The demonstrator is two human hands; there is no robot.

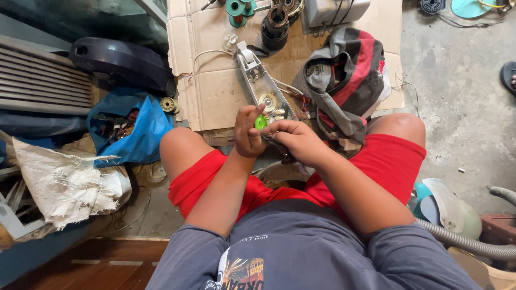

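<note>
Ahead of the hands, a long grey plastic housing (pixel 258 80) is lying across the flattened brown cardboard sheet (pixel 215 91), and a striped grey, red and black cloth (pixel 346 80) is crowding its right side. Bare cardboard is staying open left of the housing. A crumpled blue plastic bag (pixel 141 131) is blocking the left; bare concrete floor (pixel 462 113) is lying open rightward.

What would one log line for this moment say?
left hand: holds small green part | right hand: works on it | behind: grey appliance housing on cardboard
</note>
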